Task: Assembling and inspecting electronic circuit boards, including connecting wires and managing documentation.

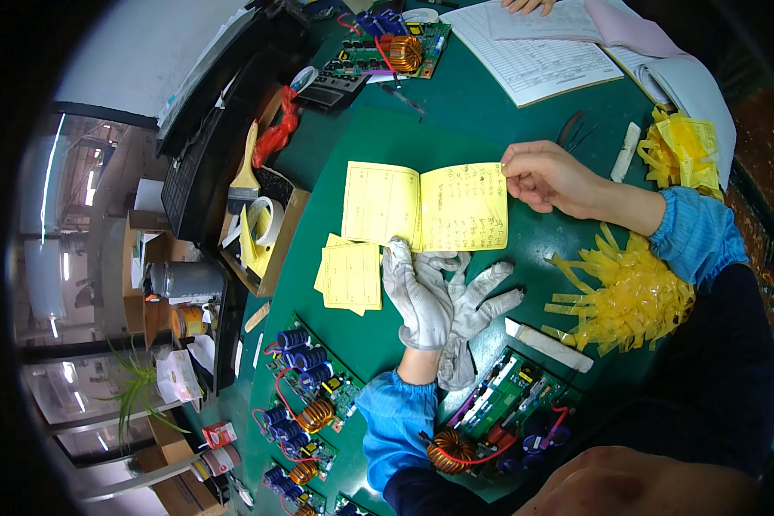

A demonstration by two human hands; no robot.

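Observation:
A yellow handwritten booklet (464, 206) lies spread over the green table, its left page printed with a ruled form. My bare right hand (549, 176) pinches the upper right edge of its right page. My left hand (419, 297), in a white work glove, lies flat with a fingertip on the booklet's lower edge near the fold. A loose white glove (488, 301) lies beside and partly under that hand. Left of it rests a small stack of yellow slips (353, 275). A pile of yellow plastic strips (628, 292) sits below my right forearm.
Circuit boards with coils and capacitors stand at the lower left (314, 370), near my body (507, 413) and at the far edge (396, 52). A cardboard box (288, 228) with tape and a brush is at left. Another person's hand (527, 6) rests by papers (533, 60).

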